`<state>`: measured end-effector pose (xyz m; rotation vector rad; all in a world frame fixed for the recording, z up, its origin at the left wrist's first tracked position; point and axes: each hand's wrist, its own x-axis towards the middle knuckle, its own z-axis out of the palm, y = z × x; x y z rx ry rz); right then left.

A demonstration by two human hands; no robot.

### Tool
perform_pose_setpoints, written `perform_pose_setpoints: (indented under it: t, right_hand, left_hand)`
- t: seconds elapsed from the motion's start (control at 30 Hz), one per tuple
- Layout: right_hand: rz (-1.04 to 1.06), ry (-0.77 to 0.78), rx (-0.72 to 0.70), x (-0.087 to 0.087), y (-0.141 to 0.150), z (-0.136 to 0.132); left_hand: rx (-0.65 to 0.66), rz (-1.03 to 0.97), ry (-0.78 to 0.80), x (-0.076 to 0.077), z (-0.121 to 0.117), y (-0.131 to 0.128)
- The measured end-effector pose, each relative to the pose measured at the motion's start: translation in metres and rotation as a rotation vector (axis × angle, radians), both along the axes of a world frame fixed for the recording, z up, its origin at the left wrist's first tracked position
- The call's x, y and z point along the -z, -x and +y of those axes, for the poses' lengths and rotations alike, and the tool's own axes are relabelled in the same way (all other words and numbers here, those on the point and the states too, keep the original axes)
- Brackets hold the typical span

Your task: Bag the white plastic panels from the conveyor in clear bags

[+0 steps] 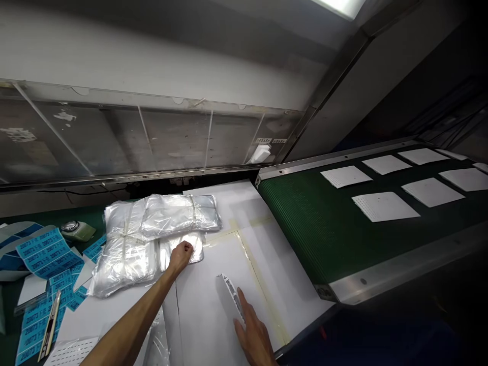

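My left hand (181, 255) is closed, its fingertips pressed together over a small stack of clear plastic bags (197, 249). What lies between those fingers is too small to make out. Above it rests a tied bundle of clear bags (171, 217), and a larger tied bundle (124, 254) lies to its left. My right hand (253, 333) grips a thin white piece with dark marks (232, 292), seen nearly edge-on, between thumb and fingers. It is held over the white taped table surface (206, 310).
A green conveyor belt (301, 229) on the right carries several white cards (385, 207). On the left are blue label sheets (49, 251), a utility knife (49, 325) and a small greenish container (78, 231). A clear partitioned panel (175, 137) stands behind.
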<state>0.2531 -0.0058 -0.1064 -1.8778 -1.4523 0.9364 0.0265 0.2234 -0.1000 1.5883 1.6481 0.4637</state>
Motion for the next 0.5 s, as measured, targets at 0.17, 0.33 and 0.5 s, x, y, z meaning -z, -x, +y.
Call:
perform_pose_setpoints:
  t: [0.17, 0.33, 0.5]
  right_hand:
    - [0.266, 0.117, 0.031, -0.039, -0.007, 0.019]
    - [0.312, 0.059, 0.070, -0.075, 0.010, 0.054]
    - [0.293, -0.015, 0.027, -0.095, 0.038, 0.088]
  left_hand:
    - [-0.093, -0.323, 0.059, -0.026, 0.008, 0.017]
    - [-0.156, -0.483, 0.007, -0.067, -0.001, 0.023]
    - [-0.139, -0.512, -0.053, -0.112, -0.022, 0.013]
